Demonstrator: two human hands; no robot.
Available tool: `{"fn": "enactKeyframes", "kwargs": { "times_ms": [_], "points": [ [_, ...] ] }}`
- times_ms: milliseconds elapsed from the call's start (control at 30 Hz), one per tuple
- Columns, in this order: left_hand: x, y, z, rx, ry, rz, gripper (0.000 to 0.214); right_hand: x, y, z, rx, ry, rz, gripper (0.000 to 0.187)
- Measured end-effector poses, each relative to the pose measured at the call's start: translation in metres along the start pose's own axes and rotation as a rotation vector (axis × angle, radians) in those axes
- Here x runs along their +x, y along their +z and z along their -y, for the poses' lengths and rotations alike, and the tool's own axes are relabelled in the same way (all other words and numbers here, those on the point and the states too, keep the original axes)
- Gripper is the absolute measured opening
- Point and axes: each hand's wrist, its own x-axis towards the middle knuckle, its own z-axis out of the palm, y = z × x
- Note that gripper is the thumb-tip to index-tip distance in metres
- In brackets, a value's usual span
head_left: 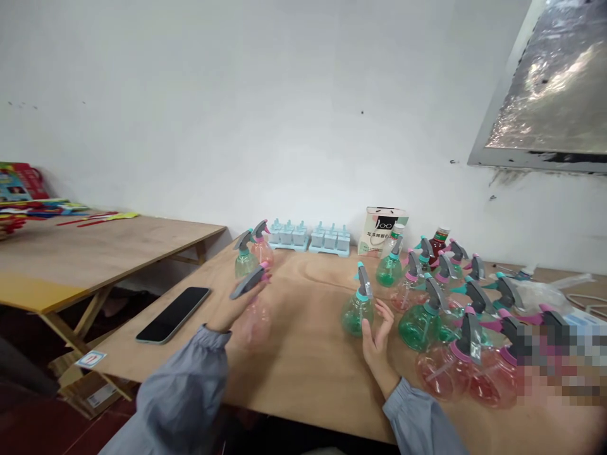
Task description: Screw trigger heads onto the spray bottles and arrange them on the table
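Note:
My left hand (232, 304) is wrapped round the neck of a pink spray bottle (255, 325) with a grey trigger head. The bottle's pink body shows below my fingers, and the hand hides part of the neck. Just behind it are a green spray bottle (245, 262) and another pink spray bottle (263, 251). My right hand (378, 335) is beside a green spray bottle (356, 314) with a teal collar, which stands upright. Its fingers are apart, and the thumb is at the bottle's right edge; whether it touches is unclear.
Several green and pink spray bottles (420, 325) crowd the table's right side. Light-blue popsicle moulds (331, 240) and a paper bag (379, 230) stand by the wall. A phone (173, 315) lies at the left. A blurred patch covers the right edge. Another table (142, 243) stands at left.

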Motion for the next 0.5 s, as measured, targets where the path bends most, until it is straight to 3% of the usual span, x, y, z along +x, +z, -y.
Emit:
{"fn": "enactKeyframes", "kwargs": {
  "times_ms": [133, 233, 367, 500],
  "points": [
    [0.004, -0.036, 0.033, 0.153, 0.079, -0.192, 0.064, 0.000, 0.004, -0.002, -0.020, 0.038, 0.007, 0.040],
    [0.003, -0.043, 0.056, 0.203, 0.107, -0.290, 0.068, 0.000, 0.005, -0.003, -0.028, 0.027, 0.018, 0.041],
    [-0.004, -0.043, 0.082, 0.288, 0.251, -0.343, 0.066, 0.001, 0.004, -0.004, -0.040, 0.024, 0.030, 0.040],
    [-0.014, -0.058, 0.110, 0.560, 0.342, -0.325, 0.069, 0.000, 0.007, -0.011, -0.134, 0.050, 0.037, 0.048]
  ]
}}
